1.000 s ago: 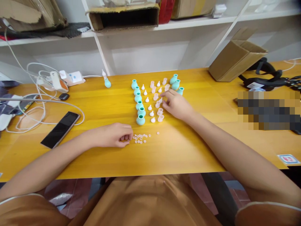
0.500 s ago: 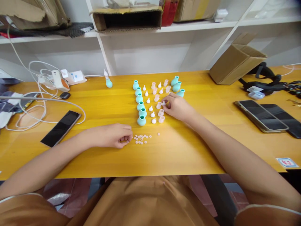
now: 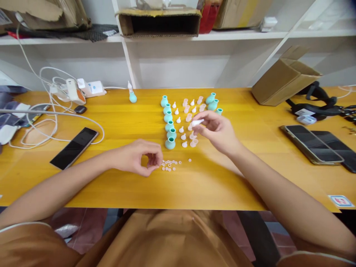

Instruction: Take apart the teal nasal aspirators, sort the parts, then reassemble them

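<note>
My right hand (image 3: pixel 219 131) pinches a small white nozzle (image 3: pixel 197 122), lifted above the table and tilted so its narrow end points right. Beneath and beside it runs a column of translucent pinkish cup-shaped pieces (image 3: pixel 194 143), partly hidden by the hand. To their left stand several white cone-shaped tips (image 3: pixel 184 137), then a column of teal bulbs (image 3: pixel 170 144) with their mouths up. My left hand (image 3: pixel 140 157) has thumb and fingers closed together just left of scattered small clear rings (image 3: pixel 169 165); what it pinches, if anything, is too small to make out.
More teal bulbs (image 3: pixel 213 104) stand behind my right hand. An assembled teal bulb with a white tip (image 3: pixel 132 97) stands at the back. Phones lie at left (image 3: pixel 74 148) and right (image 3: pixel 310 144). White cables (image 3: pixel 55 122) tangle at left; a cardboard box (image 3: pixel 283 79) leans at back right.
My right hand has risen off the column of pieces with the white nozzle in its fingers. My left hand stays by the rings, its fingers more arched. The view has shifted slightly.
</note>
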`<state>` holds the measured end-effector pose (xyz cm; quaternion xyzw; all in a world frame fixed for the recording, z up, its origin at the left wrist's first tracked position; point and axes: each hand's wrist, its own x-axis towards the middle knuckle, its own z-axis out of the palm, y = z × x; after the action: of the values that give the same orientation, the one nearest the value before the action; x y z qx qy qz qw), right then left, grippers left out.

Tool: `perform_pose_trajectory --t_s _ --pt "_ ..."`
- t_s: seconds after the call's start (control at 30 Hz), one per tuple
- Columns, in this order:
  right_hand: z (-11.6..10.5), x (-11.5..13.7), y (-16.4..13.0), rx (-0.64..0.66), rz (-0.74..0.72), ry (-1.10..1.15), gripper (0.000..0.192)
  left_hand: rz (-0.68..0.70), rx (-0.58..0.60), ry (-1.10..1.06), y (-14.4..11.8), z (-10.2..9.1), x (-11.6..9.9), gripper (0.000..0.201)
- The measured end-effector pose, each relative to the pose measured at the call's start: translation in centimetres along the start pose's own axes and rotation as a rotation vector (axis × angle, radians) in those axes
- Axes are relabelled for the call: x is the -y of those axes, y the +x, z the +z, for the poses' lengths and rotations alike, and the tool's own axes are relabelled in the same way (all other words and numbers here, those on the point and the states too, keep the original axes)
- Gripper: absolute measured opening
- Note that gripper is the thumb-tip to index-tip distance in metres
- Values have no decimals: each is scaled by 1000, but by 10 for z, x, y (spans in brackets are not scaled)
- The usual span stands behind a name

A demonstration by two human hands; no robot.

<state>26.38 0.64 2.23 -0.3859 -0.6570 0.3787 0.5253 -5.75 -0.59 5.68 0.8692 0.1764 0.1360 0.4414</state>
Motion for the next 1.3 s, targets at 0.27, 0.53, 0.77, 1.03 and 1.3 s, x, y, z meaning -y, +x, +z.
perform_pose_trajectory --t_s 0.27,0.53,0.77,1.03,1.3 --pt "52 25 -40 250 161 485 20 42 -476 -377 6 29 -18 15" --pt "63 24 -52 374 237 668 19 -30 -401 -595 6 37 -17 25" --pt "62 28 -54 360 201 626 17 -31 -434 -548 6 40 -15 15" --pt "65 26 -54 391 147 555 14 -60 -553 -210 3 49 -21 10" --pt "66 23 -54 384 187 578 16 -98 -590 -57 1 49 -25 6"
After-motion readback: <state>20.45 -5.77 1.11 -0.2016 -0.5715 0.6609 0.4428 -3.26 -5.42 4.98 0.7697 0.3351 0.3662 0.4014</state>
